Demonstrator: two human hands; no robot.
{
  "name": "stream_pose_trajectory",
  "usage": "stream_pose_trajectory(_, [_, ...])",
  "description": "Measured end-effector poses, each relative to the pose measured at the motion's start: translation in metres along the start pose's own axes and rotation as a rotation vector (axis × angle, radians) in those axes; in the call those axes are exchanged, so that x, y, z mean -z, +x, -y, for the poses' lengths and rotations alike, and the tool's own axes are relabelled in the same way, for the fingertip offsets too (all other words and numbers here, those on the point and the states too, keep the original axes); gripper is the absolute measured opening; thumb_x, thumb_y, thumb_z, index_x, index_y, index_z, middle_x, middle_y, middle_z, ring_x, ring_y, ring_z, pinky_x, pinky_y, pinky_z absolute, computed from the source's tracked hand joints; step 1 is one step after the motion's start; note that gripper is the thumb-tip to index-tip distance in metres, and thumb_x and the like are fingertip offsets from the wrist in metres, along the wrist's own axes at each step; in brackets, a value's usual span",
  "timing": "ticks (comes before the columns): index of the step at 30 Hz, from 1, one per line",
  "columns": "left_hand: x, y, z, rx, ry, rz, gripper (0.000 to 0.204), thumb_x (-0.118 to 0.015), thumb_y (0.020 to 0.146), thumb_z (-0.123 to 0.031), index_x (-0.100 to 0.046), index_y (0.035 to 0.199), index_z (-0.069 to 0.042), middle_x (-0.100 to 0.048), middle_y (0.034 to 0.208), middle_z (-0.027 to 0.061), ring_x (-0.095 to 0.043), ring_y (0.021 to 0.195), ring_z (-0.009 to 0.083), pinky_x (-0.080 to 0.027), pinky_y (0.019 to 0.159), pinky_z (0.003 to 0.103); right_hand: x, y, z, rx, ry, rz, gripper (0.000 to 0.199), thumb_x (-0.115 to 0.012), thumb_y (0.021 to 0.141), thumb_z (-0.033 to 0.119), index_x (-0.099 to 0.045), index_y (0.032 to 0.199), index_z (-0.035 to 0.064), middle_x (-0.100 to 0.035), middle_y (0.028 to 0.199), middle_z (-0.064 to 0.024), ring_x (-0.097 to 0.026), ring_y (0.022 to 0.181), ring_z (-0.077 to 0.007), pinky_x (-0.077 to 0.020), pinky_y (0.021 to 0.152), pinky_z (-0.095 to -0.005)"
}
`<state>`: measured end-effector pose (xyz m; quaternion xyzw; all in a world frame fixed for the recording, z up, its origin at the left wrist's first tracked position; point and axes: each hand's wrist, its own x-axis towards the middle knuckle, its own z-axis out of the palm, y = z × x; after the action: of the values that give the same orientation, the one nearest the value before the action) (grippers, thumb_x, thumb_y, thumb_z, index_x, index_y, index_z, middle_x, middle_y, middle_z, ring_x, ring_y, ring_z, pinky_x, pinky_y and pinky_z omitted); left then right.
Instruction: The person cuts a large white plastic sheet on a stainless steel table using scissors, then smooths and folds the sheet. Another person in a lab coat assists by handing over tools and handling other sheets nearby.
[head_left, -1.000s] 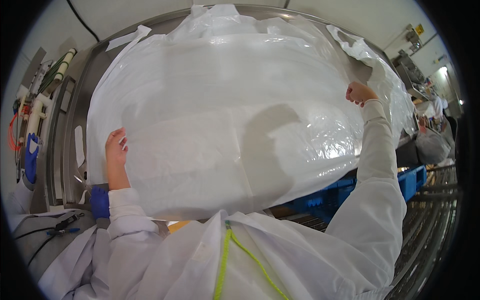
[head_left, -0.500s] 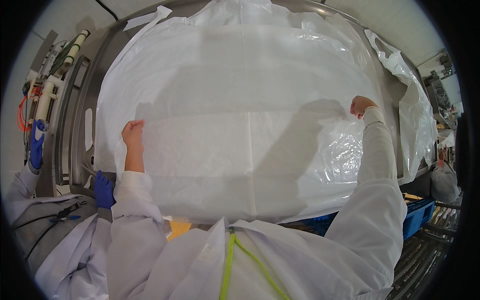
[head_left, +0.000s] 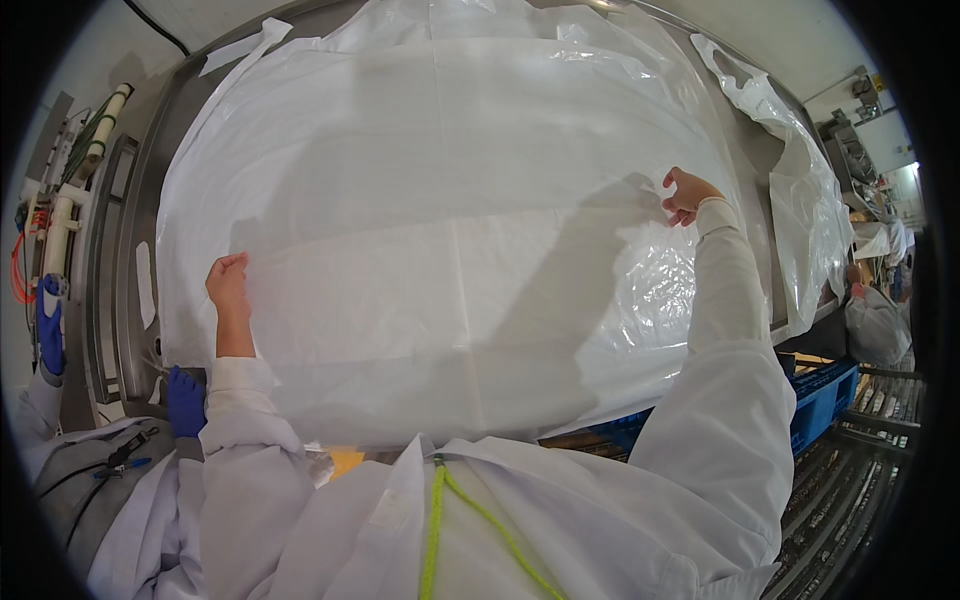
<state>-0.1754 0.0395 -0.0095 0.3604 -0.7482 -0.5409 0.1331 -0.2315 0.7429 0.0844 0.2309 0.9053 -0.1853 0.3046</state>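
Observation:
A large white plastic sheet [head_left: 370, 180] lies over a metal table, glossy and wrinkled toward its right side. Crosswise creases and a lengthwise fold line run over it. My left hand [head_left: 230, 285] is over the sheet's left part, its fingers bent and pressed together at a crosswise crease, seeming to pinch the plastic; the grip itself is partly hidden. Over the right part, my right hand [head_left: 690, 195] has its fingers spread, with nothing visible held in them. Both hands are bare below white sleeves.
Crumpled clear plastic [head_left: 805, 190] lies along the metal table's [head_left: 755, 150] right side. White strips [head_left: 146, 285] rest at its left. A co-worker's blue-gloved hand [head_left: 186, 402] is close by my left sleeve. A blue pallet [head_left: 825, 400] stands low at the right.
My right hand's fingers have gone from curled closed to spread apart. My left hand's fingers have straightened a little but stay together. The whole view has shifted slightly.

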Motion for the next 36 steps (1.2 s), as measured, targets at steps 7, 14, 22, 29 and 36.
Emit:
stream_pose_trajectory(7, [0.008,0.028,0.038,-0.123,-0.027,0.01,0.008,-0.071,0.074,-0.007,-0.063,0.076,-0.006,-0.059,0.07,-0.002,-0.048,0.064,0.0075,-0.038,0.058,0.022,-0.007,0.013,-0.005,0.003,0.005,-0.018,0.04,-0.061,0.082,0.006,-0.039,0.115,0.0023,-0.061,0.086,-0.0131,-0.066,0.064,-0.0221,-0.0519,0.052,-0.0344])
stream_pose_trajectory(14, [-0.001,0.019,0.031,-0.133,0.008,-0.07,0.007,-0.07,0.072,-0.006,-0.064,0.074,-0.006,-0.06,0.071,-0.0007,-0.051,0.066,0.0089,-0.041,0.061,0.024,-0.006,0.005,0.01,-0.026,-0.023,-0.017,0.037,-0.059,0.082,0.004,-0.039,0.114,0.0019,-0.061,0.086,-0.0139,-0.065,0.061,-0.0226,-0.0493,0.049,-0.0358])
stream_pose_trajectory(22, [-0.004,0.015,0.03,-0.2,0.152,-0.155,0.004,-0.068,0.07,-0.005,-0.064,0.07,-0.006,-0.061,0.068,0.0008,-0.055,0.063,0.011,-0.044,0.062,0.026,-0.009,0.006,0.02,-0.043,-0.065,-0.027,0.035,-0.057,0.083,0.003,-0.04,0.113,0.0038,-0.061,0.089,-0.0118,-0.064,0.058,-0.0225,-0.0481,0.049,-0.036])
stream_pose_trajectory(29, [-0.011,0.006,0.021,-0.211,0.293,-0.214,0.009,-0.071,0.072,-0.007,-0.063,0.072,-0.005,-0.061,0.069,-0.0004,-0.053,0.063,0.009,-0.044,0.061,0.024,-0.014,0.012,0.016,-0.018,-0.058,-0.084,0.033,-0.054,0.078,-0.001,-0.045,0.11,0.0004,-0.063,0.085,-0.0125,-0.062,0.053,-0.0219,-0.0477,0.051,-0.0357])
stream_pose_trajectory(36, [-0.017,-0.001,0.022,-0.225,0.532,-0.286,0.008,-0.07,0.072,-0.015,-0.063,0.072,-0.01,-0.065,0.072,0.0015,-0.061,0.066,0.0162,-0.048,0.062,0.031,-0.025,0.027,0.006,0.027,-0.067,-0.136,0.027,-0.059,0.078,-0.002,-0.045,0.101,0.0009,-0.059,0.072,-0.0124,-0.056,0.047,-0.0193,-0.0436,0.043,-0.0342])
